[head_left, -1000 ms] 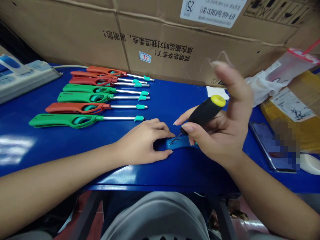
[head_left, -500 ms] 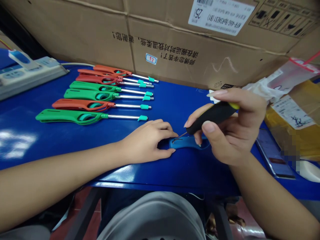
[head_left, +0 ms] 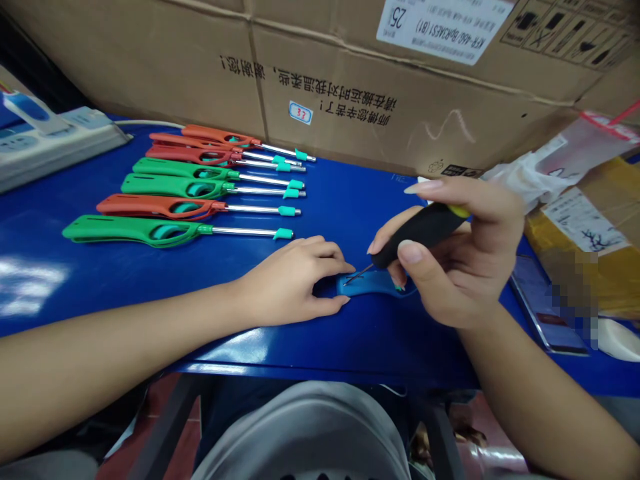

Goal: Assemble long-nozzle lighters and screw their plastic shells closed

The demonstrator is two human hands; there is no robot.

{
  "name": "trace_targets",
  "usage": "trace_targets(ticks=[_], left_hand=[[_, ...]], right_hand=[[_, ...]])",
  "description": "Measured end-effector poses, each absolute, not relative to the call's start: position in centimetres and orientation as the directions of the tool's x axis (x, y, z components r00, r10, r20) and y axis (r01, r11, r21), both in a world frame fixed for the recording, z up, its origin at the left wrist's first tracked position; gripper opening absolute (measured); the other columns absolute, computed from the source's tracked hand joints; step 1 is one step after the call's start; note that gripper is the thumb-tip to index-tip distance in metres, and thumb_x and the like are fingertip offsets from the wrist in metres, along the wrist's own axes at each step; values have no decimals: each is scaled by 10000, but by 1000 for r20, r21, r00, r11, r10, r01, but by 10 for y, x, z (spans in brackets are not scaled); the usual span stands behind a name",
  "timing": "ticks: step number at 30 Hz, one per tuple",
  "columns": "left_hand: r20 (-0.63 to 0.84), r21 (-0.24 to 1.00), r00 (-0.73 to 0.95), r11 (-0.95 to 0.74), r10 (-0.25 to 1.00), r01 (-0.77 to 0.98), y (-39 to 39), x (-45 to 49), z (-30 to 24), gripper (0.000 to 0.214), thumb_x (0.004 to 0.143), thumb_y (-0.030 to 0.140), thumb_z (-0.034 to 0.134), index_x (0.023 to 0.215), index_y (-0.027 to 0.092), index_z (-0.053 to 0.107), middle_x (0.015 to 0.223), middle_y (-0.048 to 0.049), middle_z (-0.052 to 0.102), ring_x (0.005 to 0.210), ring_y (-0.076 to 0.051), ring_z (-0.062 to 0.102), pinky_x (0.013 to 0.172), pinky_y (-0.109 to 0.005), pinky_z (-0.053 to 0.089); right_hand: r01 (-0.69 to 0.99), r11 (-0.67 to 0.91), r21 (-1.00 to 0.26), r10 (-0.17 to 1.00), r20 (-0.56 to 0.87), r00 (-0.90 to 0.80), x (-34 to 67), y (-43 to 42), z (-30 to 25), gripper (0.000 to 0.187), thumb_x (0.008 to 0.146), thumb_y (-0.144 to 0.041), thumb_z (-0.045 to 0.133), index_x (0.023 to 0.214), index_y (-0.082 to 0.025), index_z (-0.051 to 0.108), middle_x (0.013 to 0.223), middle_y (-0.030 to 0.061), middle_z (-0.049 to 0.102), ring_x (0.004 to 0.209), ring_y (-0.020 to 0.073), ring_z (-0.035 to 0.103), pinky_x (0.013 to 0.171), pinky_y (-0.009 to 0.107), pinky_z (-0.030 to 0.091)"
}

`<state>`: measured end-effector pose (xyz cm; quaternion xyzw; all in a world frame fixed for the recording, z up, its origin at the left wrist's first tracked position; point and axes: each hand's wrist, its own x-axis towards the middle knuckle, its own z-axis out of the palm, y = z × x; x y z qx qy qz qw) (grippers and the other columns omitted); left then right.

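A blue plastic lighter handle lies on the blue table near its front edge. My left hand rests on the table and pinches the handle's left end between thumb and fingers. My right hand is closed round a black screwdriver with a yellow cap. Its thin metal tip touches the handle's left end, close to my left fingertips. Part of the handle is hidden under my right hand.
Several long-nosed lighters, green and orange, lie in a row at the back left. A power strip sits far left. A large cardboard box walls off the back. A phone, a plastic bag and a yellow package lie at right.
My right index finger, raised a second ago, has come down over the screwdriver's cap. The screwdriver has tilted lower. My left hand has stayed on the handle.
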<state>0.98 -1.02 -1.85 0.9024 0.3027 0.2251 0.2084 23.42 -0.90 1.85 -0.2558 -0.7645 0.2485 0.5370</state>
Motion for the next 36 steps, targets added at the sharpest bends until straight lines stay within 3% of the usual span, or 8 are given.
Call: trace_targets(ticks=[5, 9, 14, 19, 24, 27, 33, 36], left_hand=[[292, 509, 716, -737, 634, 445, -10, 9, -20, 328, 952, 333, 735, 1230, 160, 753, 1119, -84, 734, 1021, -255, 655, 913, -401, 518], [308, 503, 709, -741, 634, 444, -9, 9, -20, 311, 948, 324, 738, 1223, 179, 755, 1047, -76, 726, 1013, -256, 663, 883, -383, 514], [278, 530, 715, -723, 641, 442, -10, 10, -18, 277, 948, 330, 744, 1178, 177, 764, 1085, -76, 727, 1028, -251, 663, 923, -393, 518], [316, 518, 704, -738, 635, 433, -10, 11, -20, 298, 956, 338, 731, 1210, 184, 760, 1029, -71, 724, 990, -245, 660, 892, -390, 524], [299, 532, 712, -730, 635, 428, -10, 13, -20, 289, 947, 339, 754, 1185, 176, 761, 1059, -69, 724, 1002, -242, 656, 899, -380, 515], [302, 535, 710, -730, 636, 426, -10, 14, -20, 264, 944, 331, 759, 1164, 186, 766, 1045, -63, 716, 997, -241, 651, 878, -368, 511], [307, 541, 701, -724, 643, 427, -10, 16, -21, 293, 944, 346, 751, 1194, 194, 761, 1058, -68, 722, 998, -251, 666, 883, -384, 523], [319, 536, 691, -725, 649, 433, -11, 18, -21, 278, 947, 347, 742, 1182, 200, 760, 1026, -61, 717, 965, -244, 664, 844, -379, 526]], right_hand=[[142, 763, -631, 644, 719, -260, 232, -8, 20, 484, 865, -259, 817, 1294, -444, 691, 1230, 23, 738, 683, 183, 724, 398, 296, 527], [258, 822, -508, 563, 792, -234, 233, -7, 21, 609, 753, -274, 931, 1295, -460, 728, 1166, -5, 789, 705, 216, 742, 494, 368, 603], [200, 813, -547, 582, 745, -326, 235, -10, 26, 520, 972, -337, 675, 1463, -496, 613, 1484, -30, 667, 977, 271, 797, 446, 354, 584], [290, 865, -409, 496, 787, -367, 240, -5, 30, 687, 834, -209, 844, 1434, -481, 648, 1311, -47, 770, 823, 249, 784, 601, 407, 654], [141, 886, -442, 454, 766, -455, 240, -2, 32, 654, 954, -173, 630, 1538, -456, 547, 1563, -61, 595, 1052, 249, 774, 737, 405, 666], [167, 912, -374, 409, 799, -441, 239, -4, 33, 705, 863, -187, 806, 1492, -433, 606, 1341, -30, 749, 891, 233, 764, 745, 399, 661], [157, 861, -483, 493, 722, -486, 236, -7, 34, 639, 991, -216, 622, 1567, -458, 487, 1584, -45, 575, 1205, 275, 717, 872, 454, 670], [208, 851, -481, 521, 726, -449, 236, -8, 34, 635, 934, -240, 745, 1491, -488, 569, 1434, -40, 697, 1071, 266, 758, 884, 456, 679]])
